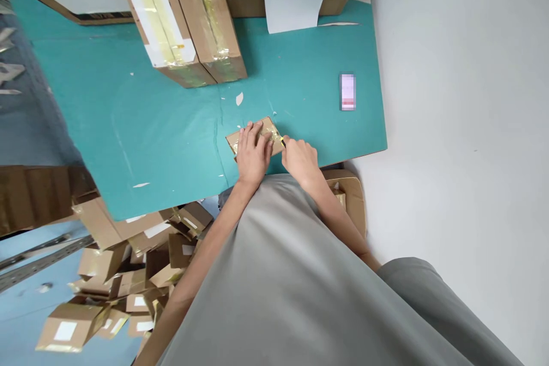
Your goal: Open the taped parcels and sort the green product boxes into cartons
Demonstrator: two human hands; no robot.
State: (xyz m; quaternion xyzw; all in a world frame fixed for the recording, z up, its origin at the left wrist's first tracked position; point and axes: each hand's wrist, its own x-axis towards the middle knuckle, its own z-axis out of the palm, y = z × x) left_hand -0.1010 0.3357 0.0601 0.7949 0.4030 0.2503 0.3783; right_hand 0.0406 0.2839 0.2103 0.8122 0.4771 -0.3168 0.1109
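A small taped cardboard box [270, 126] lies on the green tabletop [171, 143] close to its front edge. My left hand [253, 154] rests flat on top of the box, fingers stretched out over the tape. On the box's right side, my right hand [300, 159] is closed around a utility knife [282, 141] with a yellow and black tip end showing. The knife's front end meets the taped right edge of the box; its blade is too small to make out, and most of the handle is hidden in my fist.
Two taped boxes [210, 28] stand at the back, before larger cartons with paper signs [295, 6]. A phone [347, 92] lies at the right. Opened boxes [128, 280] pile on the floor at left. A white wall [463, 97] borders the table's right.
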